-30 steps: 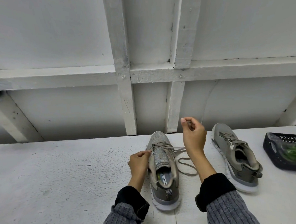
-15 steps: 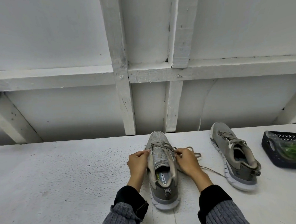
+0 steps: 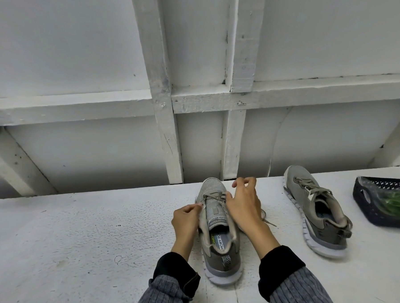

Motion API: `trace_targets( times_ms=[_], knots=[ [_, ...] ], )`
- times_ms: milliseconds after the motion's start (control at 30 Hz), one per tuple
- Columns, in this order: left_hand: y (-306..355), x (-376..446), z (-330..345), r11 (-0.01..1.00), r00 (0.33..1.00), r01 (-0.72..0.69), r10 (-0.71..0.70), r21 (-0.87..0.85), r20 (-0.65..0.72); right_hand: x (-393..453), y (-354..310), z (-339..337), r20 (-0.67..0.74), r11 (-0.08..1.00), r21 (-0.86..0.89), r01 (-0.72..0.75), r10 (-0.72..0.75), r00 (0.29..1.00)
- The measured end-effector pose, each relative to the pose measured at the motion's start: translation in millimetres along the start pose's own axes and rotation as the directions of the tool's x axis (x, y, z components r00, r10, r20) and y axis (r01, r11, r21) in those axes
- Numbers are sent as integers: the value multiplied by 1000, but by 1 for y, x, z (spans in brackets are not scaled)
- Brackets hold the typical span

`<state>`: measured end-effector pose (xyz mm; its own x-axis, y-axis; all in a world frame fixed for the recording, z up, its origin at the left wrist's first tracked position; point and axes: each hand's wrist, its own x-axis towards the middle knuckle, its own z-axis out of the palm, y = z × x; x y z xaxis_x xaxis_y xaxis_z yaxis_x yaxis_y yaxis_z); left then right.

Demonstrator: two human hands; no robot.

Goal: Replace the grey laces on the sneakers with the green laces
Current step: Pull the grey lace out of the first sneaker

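White worktop point(image 3: 71, 239): shoe point(image 3: 217, 222) toe-away. My left hand point(image 3: 186, 218) pinches eyelet edge; right hand point(image 3: 242, 203) nearer lace point(image 3: 214, 195), fingers curled, grasp unclear.

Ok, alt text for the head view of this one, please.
Both hands work the grey lace on a grey sneaker on a white table: the left hand pinches its left edge, the right hand pulls lace at the eyelets. A second laced sneaker and a dark basket holding something green sit to the right.
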<state>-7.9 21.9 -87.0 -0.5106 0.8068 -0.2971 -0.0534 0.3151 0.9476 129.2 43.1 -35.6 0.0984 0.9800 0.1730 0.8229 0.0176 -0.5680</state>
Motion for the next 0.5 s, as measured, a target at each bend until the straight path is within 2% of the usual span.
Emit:
trace_targets(
  times_ms=[300,433,500],
  knots=[
    [-1,1,0,1000,1000,-14,13,1,17,0,-9,-5,-52,998,-27,52,-54,997],
    [0,1,0,1000,1000,-12,12,-1,20,0,-9,4,178,996,-74,41,-28,984],
    [0,0,-1,1000,1000,-16,15,5,25,-2,-7,11,250,998,-67,3,14,968]
  ],
)
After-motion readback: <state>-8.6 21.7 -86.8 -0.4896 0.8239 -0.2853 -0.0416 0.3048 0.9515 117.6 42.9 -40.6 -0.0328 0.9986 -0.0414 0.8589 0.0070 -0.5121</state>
